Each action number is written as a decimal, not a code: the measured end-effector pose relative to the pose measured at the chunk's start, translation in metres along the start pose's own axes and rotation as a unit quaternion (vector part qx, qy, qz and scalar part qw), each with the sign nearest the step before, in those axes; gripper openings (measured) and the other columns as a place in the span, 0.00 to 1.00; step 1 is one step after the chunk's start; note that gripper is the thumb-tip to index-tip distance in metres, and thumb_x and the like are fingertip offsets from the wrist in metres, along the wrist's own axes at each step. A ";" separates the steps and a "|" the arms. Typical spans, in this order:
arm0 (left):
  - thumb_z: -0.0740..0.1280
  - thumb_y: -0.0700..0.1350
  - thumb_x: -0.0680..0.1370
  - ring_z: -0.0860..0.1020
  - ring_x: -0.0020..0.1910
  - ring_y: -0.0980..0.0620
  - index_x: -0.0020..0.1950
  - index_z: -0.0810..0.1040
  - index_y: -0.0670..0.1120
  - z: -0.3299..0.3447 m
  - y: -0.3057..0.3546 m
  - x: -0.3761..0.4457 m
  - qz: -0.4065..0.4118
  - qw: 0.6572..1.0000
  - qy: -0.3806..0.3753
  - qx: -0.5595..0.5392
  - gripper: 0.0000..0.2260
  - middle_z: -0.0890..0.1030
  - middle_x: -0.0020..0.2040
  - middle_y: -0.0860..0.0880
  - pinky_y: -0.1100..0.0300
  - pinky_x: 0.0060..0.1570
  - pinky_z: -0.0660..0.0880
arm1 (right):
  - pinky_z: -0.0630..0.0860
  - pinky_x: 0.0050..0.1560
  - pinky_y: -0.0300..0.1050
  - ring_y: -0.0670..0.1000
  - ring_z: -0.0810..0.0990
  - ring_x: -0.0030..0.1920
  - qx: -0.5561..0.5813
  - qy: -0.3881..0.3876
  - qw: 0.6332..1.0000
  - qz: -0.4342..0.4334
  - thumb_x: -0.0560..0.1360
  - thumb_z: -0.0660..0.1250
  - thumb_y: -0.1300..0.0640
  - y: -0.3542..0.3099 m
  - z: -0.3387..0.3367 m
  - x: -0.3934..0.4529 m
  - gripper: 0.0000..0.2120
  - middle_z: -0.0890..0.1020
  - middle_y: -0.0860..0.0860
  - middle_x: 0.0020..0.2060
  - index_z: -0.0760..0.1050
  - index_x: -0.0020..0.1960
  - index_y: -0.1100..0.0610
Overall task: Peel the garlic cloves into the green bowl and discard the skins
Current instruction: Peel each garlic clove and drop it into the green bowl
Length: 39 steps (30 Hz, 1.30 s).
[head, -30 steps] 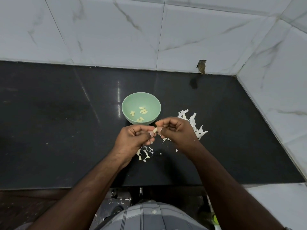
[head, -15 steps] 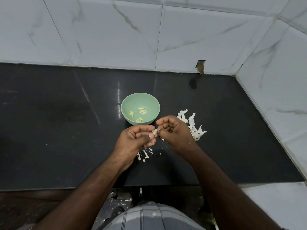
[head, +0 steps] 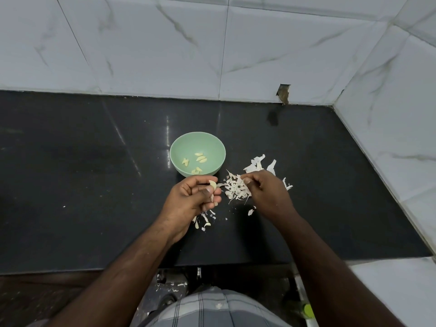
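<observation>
The left hand (head: pixel 192 199) is pinching a pale garlic clove (head: pixel 213 185) between thumb and curled fingers, holding it just in front of the green bowl (head: pixel 197 154), which is sitting beyond the hand on the black countertop (head: pixel 82 173) with several peeled cloves (head: pixel 200 158) lying inside. The right hand (head: pixel 267 193) is hovering with curled fingers over the pile of garlic skins (head: pixel 236 191); whether it is pinching a skin cannot be told. More scraps (head: pixel 204 220) are lying beneath the left hand.
</observation>
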<state>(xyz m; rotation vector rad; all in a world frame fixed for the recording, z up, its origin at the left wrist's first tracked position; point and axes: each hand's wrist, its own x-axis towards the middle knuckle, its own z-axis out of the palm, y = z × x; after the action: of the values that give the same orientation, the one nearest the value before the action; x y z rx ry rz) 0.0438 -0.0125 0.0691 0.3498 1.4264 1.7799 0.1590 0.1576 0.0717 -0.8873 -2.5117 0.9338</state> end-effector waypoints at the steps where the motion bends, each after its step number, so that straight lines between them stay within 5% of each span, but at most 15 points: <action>1: 0.66 0.35 0.80 0.85 0.43 0.49 0.57 0.81 0.42 0.000 0.000 0.001 -0.005 1.000 0.002 -0.001 0.08 0.85 0.46 0.41 0.63 0.41 0.80 | 0.74 0.56 0.48 0.50 0.77 0.53 -0.011 0.003 1.000 -0.011 0.79 0.67 0.58 0.001 -0.001 0.000 0.08 0.82 0.53 0.48 0.83 0.53 0.59; 5: 0.66 0.35 0.80 0.85 0.42 0.51 0.55 0.82 0.42 0.001 0.000 0.004 -0.004 1.000 0.012 0.003 0.07 0.86 0.45 0.43 0.65 0.39 0.80 | 0.71 0.55 0.32 0.43 0.79 0.52 0.034 0.048 0.997 -0.045 0.77 0.69 0.62 -0.006 -0.001 -0.003 0.11 0.84 0.47 0.50 0.84 0.57 0.53; 9: 0.68 0.34 0.79 0.83 0.41 0.53 0.56 0.83 0.41 0.001 -0.002 0.007 0.003 1.000 0.016 0.016 0.08 0.85 0.45 0.42 0.66 0.40 0.79 | 0.77 0.49 0.37 0.41 0.82 0.45 0.141 0.005 0.990 0.000 0.77 0.70 0.55 -0.024 0.005 -0.007 0.10 0.85 0.44 0.41 0.83 0.58 0.48; 13: 0.70 0.34 0.77 0.81 0.41 0.50 0.57 0.83 0.38 0.001 -0.004 0.009 0.016 0.999 0.012 0.033 0.09 0.84 0.46 0.38 0.65 0.40 0.78 | 0.75 0.50 0.33 0.41 0.81 0.45 0.157 -0.031 0.986 -0.045 0.75 0.73 0.59 -0.036 0.011 -0.008 0.11 0.84 0.43 0.43 0.83 0.56 0.49; 17: 0.71 0.33 0.76 0.78 0.40 0.46 0.52 0.82 0.37 0.000 -0.002 0.010 0.028 0.998 0.031 0.054 0.06 0.83 0.41 0.39 0.64 0.38 0.77 | 0.73 0.43 0.33 0.37 0.79 0.38 0.178 -0.039 0.983 -0.003 0.77 0.67 0.64 -0.038 0.015 -0.005 0.10 0.82 0.37 0.36 0.84 0.49 0.51; 21: 0.70 0.32 0.77 0.79 0.41 0.47 0.52 0.83 0.39 -0.003 -0.003 0.011 0.026 0.996 0.050 0.063 0.06 0.84 0.42 0.41 0.65 0.38 0.77 | 0.78 0.42 0.50 0.48 0.80 0.38 0.164 0.011 0.985 0.050 0.73 0.59 0.56 -0.032 0.011 -0.003 0.12 0.83 0.48 0.35 0.80 0.38 0.52; 25: 0.71 0.35 0.77 0.77 0.37 0.53 0.52 0.86 0.45 -0.005 -0.004 0.011 0.027 0.992 0.057 0.106 0.08 0.83 0.40 0.42 0.64 0.41 0.76 | 0.74 0.55 0.44 0.45 0.79 0.52 0.024 -0.014 1.000 -0.002 0.77 0.68 0.49 -0.023 0.005 -0.001 0.10 0.84 0.46 0.48 0.84 0.51 0.53; 29: 0.72 0.34 0.76 0.78 0.36 0.54 0.52 0.85 0.45 -0.004 -0.003 0.012 0.031 0.991 0.050 0.119 0.08 0.82 0.39 0.43 0.63 0.41 0.77 | 0.76 0.53 0.37 0.41 0.81 0.49 0.117 -0.075 0.990 -0.026 0.75 0.74 0.55 -0.026 0.008 -0.004 0.12 0.84 0.43 0.48 0.83 0.58 0.49; 34: 0.73 0.33 0.75 0.79 0.34 0.54 0.49 0.84 0.41 -0.003 -0.001 0.012 0.047 0.992 0.038 0.107 0.06 0.82 0.37 0.43 0.64 0.37 0.77 | 0.74 0.41 0.36 0.39 0.80 0.36 0.110 -0.083 0.990 -0.006 0.75 0.73 0.58 -0.031 0.014 -0.005 0.04 0.84 0.40 0.35 0.85 0.47 0.52; 39: 0.71 0.29 0.74 0.79 0.35 0.53 0.45 0.84 0.41 -0.005 -0.001 0.010 0.085 0.987 0.027 0.133 0.08 0.82 0.38 0.39 0.64 0.39 0.78 | 0.75 0.36 0.41 0.47 0.77 0.31 0.316 -0.124 0.931 0.138 0.73 0.72 0.68 -0.040 0.014 -0.008 0.03 0.83 0.55 0.32 0.83 0.43 0.63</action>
<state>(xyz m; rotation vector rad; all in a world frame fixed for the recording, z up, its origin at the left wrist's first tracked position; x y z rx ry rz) 0.0347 -0.0091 0.0639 0.5807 1.7230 1.7435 0.1407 0.1219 0.0870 -0.9489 -2.0534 1.9059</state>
